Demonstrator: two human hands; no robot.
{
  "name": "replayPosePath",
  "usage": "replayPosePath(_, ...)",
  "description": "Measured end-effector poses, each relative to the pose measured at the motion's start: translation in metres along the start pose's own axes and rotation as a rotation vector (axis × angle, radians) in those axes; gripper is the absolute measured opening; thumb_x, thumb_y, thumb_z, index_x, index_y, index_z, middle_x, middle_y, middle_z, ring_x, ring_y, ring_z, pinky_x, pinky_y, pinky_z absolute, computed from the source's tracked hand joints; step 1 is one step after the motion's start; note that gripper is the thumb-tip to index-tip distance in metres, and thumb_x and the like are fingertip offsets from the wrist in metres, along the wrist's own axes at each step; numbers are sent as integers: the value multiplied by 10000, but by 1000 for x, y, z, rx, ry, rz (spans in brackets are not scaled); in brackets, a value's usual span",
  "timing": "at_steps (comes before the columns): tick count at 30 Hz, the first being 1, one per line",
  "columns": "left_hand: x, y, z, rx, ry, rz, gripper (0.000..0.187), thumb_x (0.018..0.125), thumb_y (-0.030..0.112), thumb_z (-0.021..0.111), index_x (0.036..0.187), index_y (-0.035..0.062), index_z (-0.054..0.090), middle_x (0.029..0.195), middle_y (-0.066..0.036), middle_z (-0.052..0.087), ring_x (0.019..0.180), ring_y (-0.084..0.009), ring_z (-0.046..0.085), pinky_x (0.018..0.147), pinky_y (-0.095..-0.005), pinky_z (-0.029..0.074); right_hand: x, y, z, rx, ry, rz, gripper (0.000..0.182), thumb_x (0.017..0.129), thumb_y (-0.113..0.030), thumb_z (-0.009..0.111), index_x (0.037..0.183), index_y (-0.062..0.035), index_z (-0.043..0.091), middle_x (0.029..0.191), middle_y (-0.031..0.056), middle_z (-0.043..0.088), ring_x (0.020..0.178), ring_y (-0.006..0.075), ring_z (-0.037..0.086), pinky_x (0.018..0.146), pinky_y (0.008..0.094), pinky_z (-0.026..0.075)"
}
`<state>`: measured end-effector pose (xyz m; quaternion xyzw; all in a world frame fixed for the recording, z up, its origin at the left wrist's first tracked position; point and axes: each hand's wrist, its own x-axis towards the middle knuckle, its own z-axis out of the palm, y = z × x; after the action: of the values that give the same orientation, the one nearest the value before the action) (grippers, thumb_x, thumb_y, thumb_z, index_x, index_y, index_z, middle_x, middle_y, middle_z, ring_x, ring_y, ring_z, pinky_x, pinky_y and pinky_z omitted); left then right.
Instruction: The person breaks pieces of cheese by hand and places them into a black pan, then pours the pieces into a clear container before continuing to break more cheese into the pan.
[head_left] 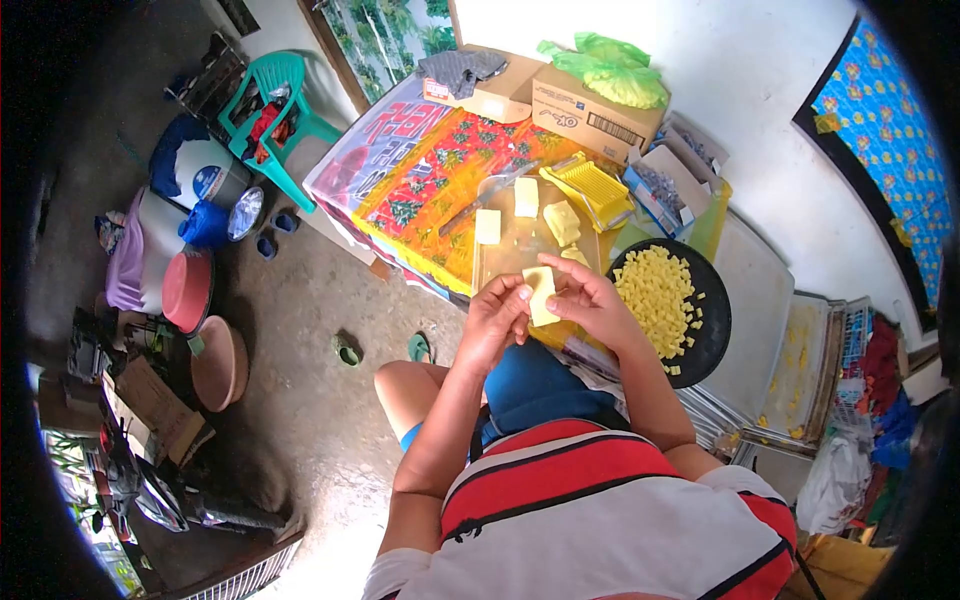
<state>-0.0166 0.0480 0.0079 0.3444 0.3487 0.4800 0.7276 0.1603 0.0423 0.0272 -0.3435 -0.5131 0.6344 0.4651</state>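
Note:
Both hands hold a pale yellow rectangular slab [540, 297] in front of my lap, at the near edge of a tan board. My left hand [494, 318] pinches its left side, and my right hand [596, 304] grips its right side with thumb and fingers. On the board [492, 264] lie more yellow slabs [488, 227], some standing apart and some close together. A long, thin, blade-like tool [468, 212] rests along the board's left side. To the right of my right hand, a round black pan [712, 322] carries a heap of small yellow cubes [655, 300].
A yellow slotted plastic tray [590, 192] lies behind the board. Cardboard boxes [585, 112] and a green plastic bag [605, 70] stand at the table's back. Metal trays [745, 330] are at right. A green chair [275, 90] and basins [218, 365] are at left.

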Motion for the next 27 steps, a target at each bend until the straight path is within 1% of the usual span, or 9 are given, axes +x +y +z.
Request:
replayPosePath(1,3,-3,-3,38,-64,-5,294,881,201,651,1072,1,550,688,-13,528,494,-57,455,424,-195,375,0,-1,-1,-5,17,4,575,865,-57,631,1386,-73,388,989,38,605,862,84,579,750,218,473)
replayPosePath(4,5,-7,0,150,-121,-16,319,861,155,672,1105,-9,548,722,-24,540,504,-60,463,430,-196,380,0,0,-9,-50,79,46,620,847,-40,643,1399,-80,364,1013,72,604,902,106,587,784,235,486)
replayPosePath(5,7,-10,-2,117,-138,-27,305,871,109,643,1120,-22,526,815,-48,585,499,-60,493,442,-188,420,1,0,-10,-12,68,40,636,839,-31,648,1403,-80,357,1019,83,605,911,115,589,794,243,488)
replayPosePath(8,9,-7,2,91,-113,-32,324,848,122,682,1113,-8,548,738,-33,561,513,-62,476,434,-202,389,1,-1,-12,75,42,21,676,816,-6,660,1409,-79,343,1031,108,606,933,134,593,812,263,495)
replayPosePath(16,17,-11,3,92,-143,-52,292,859,89,659,1115,0,549,743,-50,578,501,-63,489,427,-199,402,1,-6,-21,79,23,53,702,794,20,665,1409,-76,339,1041,135,616,928,160,605,816,290,506)
replayPosePath(19,19,-12,2,82,-157,-64,301,859,89,659,1124,-2,548,742,-51,580,503,-61,494,424,-197,404,0,-9,-21,171,52,95,704,777,25,671,1400,-62,355,1014,114,616,916,160,610,819,286,508)
replayPosePath(23,21,-10,7,91,-132,-73,324,862,105,659,1144,-7,544,732,-49,580,502,-61,497,422,-191,404,1,-5,-26,198,51,72,677,787,12,657,1393,-61,364,1041,117,607,933,171,606,813,294,513)
replayPosePath(25,21,-10,7,42,-127,-83,342,865,125,659,1158,-6,540,723,-45,574,500,-61,494,425,-195,407,2,0,-29,210,69,52,655,799,-1,652,1387,-64,371,1058,128,606,929,177,605,799,297,517)
replayPosePath(27,21,-9,9,15,-111,-95,350,867,145,661,1158,-7,538,705,-38,563,496,-61,489,427,-198,406,2,-1,-29,192,69,45,649,799,-1,650,1384,-64,376,1066,121,601,939,174,601,794,294,518)
